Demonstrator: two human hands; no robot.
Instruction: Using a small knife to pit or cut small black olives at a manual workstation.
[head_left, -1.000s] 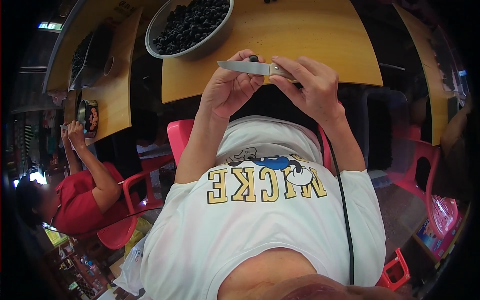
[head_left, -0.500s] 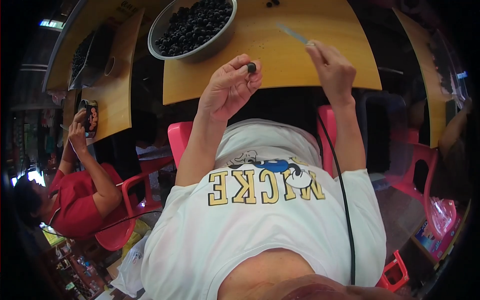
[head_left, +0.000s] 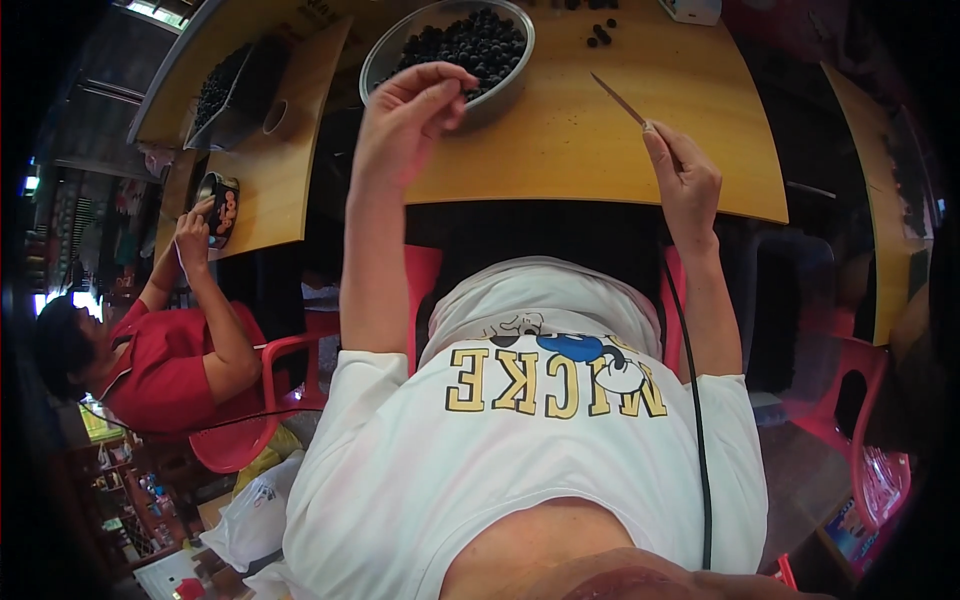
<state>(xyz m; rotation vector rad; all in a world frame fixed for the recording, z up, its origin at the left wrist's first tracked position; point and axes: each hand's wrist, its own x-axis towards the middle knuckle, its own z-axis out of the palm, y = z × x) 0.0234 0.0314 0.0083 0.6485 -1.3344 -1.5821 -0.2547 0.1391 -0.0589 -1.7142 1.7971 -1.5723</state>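
Well, from the head view we look down on both hands above the table (head_left: 600,165). Our left hand (head_left: 405,120) reaches over the near left side of the bowl (head_left: 392,50), its thumb and fingertips bent close together; a dark spot shows at the tips, but we cannot tell whether that is a pinched piece or the heap behind. Our right hand (head_left: 685,180) is closed around the handle of a knife (head_left: 617,98), blade slanting away from us and leftward, clear of the bowl. Just beyond the left fingers, the dark round fruit (head_left: 475,45) lies heaped in the bowl. Ahead of the right hand, beyond the blade's tip, a few loose pieces (head_left: 602,34) sit apart on the table. As for progress, we judge that plenty remains in hand: the bowl holds a great many pieces against only a handful set aside. We cannot tell which of the two groups has met the knife, since cut and whole skins look alike at this size, so we would not call the work near its end. Well to the left of our left hand, a co-worker (head_left: 170,380) in red has both hands up beside a dark container (head_left: 225,210).
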